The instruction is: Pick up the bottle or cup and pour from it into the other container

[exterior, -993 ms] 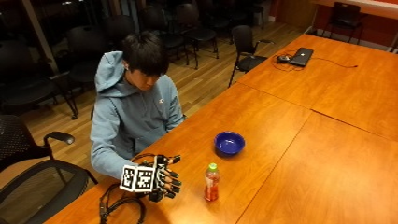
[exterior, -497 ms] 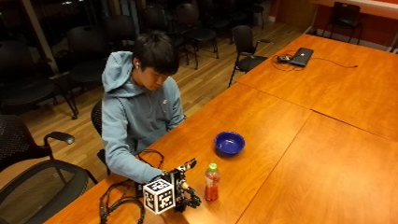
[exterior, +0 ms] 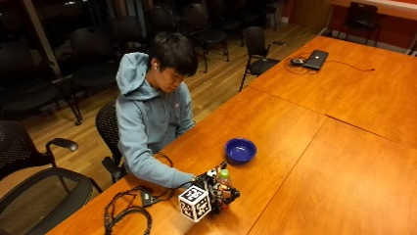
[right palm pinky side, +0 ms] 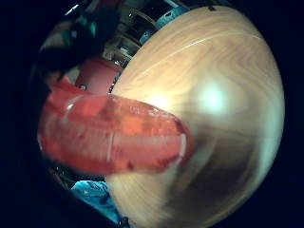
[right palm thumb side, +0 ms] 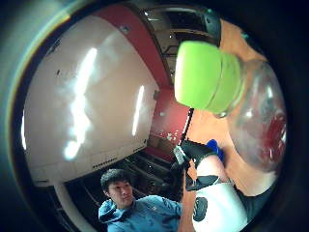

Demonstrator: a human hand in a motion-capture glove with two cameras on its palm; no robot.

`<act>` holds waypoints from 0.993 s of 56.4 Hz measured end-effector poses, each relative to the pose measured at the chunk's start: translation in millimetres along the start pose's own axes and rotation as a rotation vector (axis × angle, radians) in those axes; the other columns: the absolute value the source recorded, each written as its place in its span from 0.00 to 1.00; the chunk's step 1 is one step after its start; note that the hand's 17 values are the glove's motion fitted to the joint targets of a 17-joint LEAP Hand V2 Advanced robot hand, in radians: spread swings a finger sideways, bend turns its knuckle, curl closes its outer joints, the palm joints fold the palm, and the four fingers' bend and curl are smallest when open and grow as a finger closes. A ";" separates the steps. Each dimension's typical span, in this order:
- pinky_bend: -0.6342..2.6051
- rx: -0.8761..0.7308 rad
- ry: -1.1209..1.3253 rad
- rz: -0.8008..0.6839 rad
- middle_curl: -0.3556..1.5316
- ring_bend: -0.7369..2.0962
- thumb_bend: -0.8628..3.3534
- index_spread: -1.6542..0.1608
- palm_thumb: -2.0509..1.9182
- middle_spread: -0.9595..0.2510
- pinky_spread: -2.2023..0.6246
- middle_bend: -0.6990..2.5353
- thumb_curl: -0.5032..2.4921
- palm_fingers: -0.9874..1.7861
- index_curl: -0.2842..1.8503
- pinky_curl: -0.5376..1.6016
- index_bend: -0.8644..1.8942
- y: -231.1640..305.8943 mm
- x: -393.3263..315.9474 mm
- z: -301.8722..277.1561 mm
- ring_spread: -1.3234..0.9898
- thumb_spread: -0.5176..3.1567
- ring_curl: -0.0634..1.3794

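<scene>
A small bottle (exterior: 223, 177) of red drink with a green cap stands upright on the wooden table (exterior: 306, 161), near its front edge. My gloved right hand (exterior: 212, 193) is wrapped round the bottle's lower body, fingers curled about it. In the little finger side palm view the red bottle (right palm pinky side: 114, 137) lies right against the palm, with the table (right palm pinky side: 213, 71) behind it. The thumb side palm view shows the green cap (right palm thumb side: 203, 77) and the clear shoulder of the bottle. A blue bowl (exterior: 240, 149) sits on the table a short way beyond the bottle; the bowl (right palm thumb side: 216, 147) also peeks out behind a gloved finger.
Black cables (exterior: 130, 213) lie on the table by the person's forearm. A laptop (exterior: 316, 58) rests at the table's far end. Office chairs (exterior: 39, 181) stand along the near side. A seam (exterior: 293, 166) runs between the two tabletops, right of the bottle.
My hand has come from left of the bottle up against it and its fingers have curled round the bottle's body. Bottle and bowl stay where they were.
</scene>
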State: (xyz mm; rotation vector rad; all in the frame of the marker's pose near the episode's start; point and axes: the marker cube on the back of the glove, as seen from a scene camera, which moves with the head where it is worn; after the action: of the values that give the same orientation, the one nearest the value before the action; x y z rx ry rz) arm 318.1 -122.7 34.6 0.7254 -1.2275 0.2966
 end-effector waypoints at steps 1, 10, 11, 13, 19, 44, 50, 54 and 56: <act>0.46 0.006 0.002 -0.004 0.37 0.50 0.20 0.75 0.69 0.88 0.85 0.29 0.30 0.50 0.21 0.39 0.34 -0.2 0.5 1.9 0.62 0.36 0.27; 0.42 0.050 -0.029 -0.002 0.39 0.48 0.22 0.81 0.75 0.82 0.78 0.32 0.31 0.72 0.24 0.38 0.39 -3.1 -1.5 22.6 0.56 0.35 0.26; 0.41 0.050 -0.030 -0.003 0.40 0.49 0.22 0.82 0.75 0.81 0.77 0.33 0.32 0.74 0.25 0.38 0.39 -3.0 -2.0 25.1 0.56 0.35 0.27; 0.40 0.052 -0.030 -0.004 0.40 0.48 0.21 0.82 0.76 0.80 0.76 0.33 0.32 0.75 0.26 0.38 0.38 -1.9 -2.3 30.9 0.55 0.34 0.28; 0.40 0.037 -0.017 0.000 0.42 0.48 0.20 0.84 0.77 0.78 0.73 0.33 0.34 0.77 0.28 0.39 0.37 0.0 -6.7 49.1 0.52 0.29 0.31; 0.38 -0.352 0.672 -0.238 0.44 0.47 0.20 0.85 0.77 0.75 0.71 0.32 0.38 0.78 0.30 0.42 0.37 -2.0 -93.7 116.1 0.50 0.21 0.35; 0.38 -0.496 0.924 -0.289 0.45 0.47 0.20 0.85 0.77 0.75 0.71 0.32 0.38 0.78 0.30 0.42 0.37 -6.1 -121.0 128.8 0.50 0.21 0.35; 0.38 -0.589 1.072 -0.320 0.45 0.47 0.20 0.86 0.77 0.75 0.71 0.32 0.39 0.78 0.31 0.42 0.37 -13.6 -141.4 132.2 0.50 0.21 0.36; 0.38 -0.634 1.176 -0.354 0.45 0.47 0.20 0.86 0.77 0.75 0.71 0.32 0.39 0.78 0.31 0.42 0.37 -16.9 -148.5 135.1 0.50 0.21 0.36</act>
State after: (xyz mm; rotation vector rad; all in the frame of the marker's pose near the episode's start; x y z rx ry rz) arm 177.3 -197.5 -88.5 0.1107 -0.0259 -0.0037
